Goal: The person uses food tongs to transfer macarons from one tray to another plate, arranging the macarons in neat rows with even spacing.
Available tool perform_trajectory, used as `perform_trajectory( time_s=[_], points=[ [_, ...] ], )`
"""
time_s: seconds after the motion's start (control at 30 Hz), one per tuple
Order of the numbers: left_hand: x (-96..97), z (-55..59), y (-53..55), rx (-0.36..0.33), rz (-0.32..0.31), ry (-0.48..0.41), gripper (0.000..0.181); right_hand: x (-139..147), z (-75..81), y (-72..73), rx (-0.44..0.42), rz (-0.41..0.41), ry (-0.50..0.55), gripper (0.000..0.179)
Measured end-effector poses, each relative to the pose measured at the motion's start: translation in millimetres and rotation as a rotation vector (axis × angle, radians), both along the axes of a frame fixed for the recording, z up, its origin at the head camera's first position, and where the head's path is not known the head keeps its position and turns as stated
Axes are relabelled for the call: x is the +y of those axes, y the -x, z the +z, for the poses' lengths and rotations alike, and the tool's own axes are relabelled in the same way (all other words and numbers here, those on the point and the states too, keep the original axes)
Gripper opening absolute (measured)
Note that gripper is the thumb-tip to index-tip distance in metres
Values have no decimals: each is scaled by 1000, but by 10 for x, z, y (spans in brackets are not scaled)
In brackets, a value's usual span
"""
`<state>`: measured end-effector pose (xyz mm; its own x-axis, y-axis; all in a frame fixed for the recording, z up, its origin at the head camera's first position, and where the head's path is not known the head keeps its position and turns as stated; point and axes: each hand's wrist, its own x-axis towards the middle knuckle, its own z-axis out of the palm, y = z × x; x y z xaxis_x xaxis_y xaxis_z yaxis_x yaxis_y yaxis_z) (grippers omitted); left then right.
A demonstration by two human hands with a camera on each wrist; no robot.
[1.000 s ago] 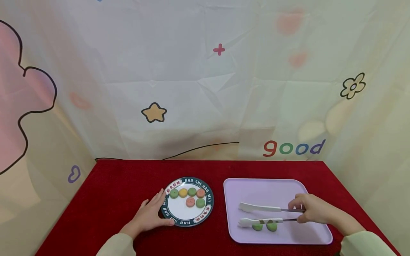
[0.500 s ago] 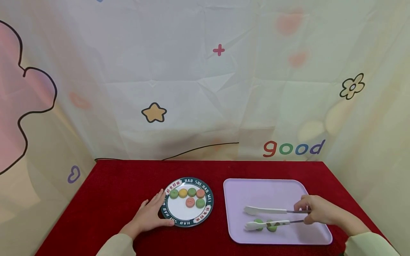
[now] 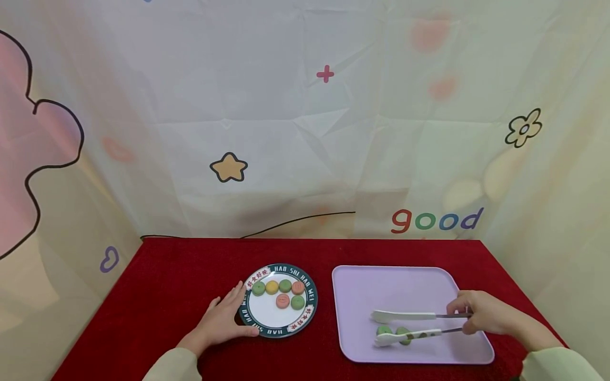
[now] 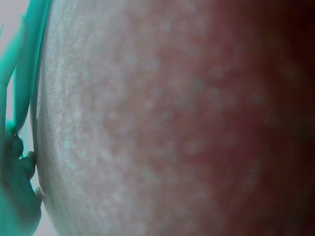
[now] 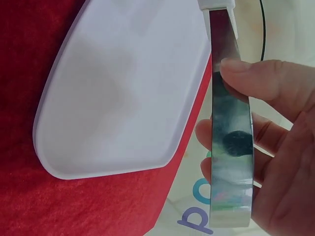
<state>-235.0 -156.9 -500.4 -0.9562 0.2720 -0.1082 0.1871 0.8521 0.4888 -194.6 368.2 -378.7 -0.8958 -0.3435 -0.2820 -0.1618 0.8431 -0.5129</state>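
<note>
My right hand (image 3: 486, 315) grips a pair of tongs (image 3: 410, 316) with metal shanks and white tips, one arm patterned. Its two arms stand apart over a lilac tray (image 3: 381, 283). Two small green macaron-like pieces lie there: the left piece (image 3: 383, 329) sits between the tips, and the right piece (image 3: 403, 332) is partly hidden behind the nearer arm. In the right wrist view, thumb and fingers clasp the tongs' metal band (image 5: 231, 162). My left hand (image 3: 219, 320) rests at the left rim of a round plate (image 3: 269, 317), fingers extended. A blurred close surface fills most of the left wrist view.
On the plate are several macaron-like pieces: green, pink (image 3: 283, 301) and one yellow piece (image 3: 272, 287). Red cloth (image 3: 190, 270) covers the table. A printed pale curtain (image 3: 286, 132) hangs behind and at both sides.
My right hand has drawn the tongs to the right, and their tips now stand around the left green piece. The left hand and plate have stayed put.
</note>
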Motion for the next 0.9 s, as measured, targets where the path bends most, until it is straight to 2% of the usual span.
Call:
perform_trajectory(
  time_s=[0.2, 0.9],
  points=[
    [-4, 3, -8, 12, -7, -2, 113, 28, 10, -2, 0, -14, -14, 30],
    [-3, -4, -2, 13, -2, 1, 113, 11, 23, -44, 71, 24, -40, 19]
  ],
)
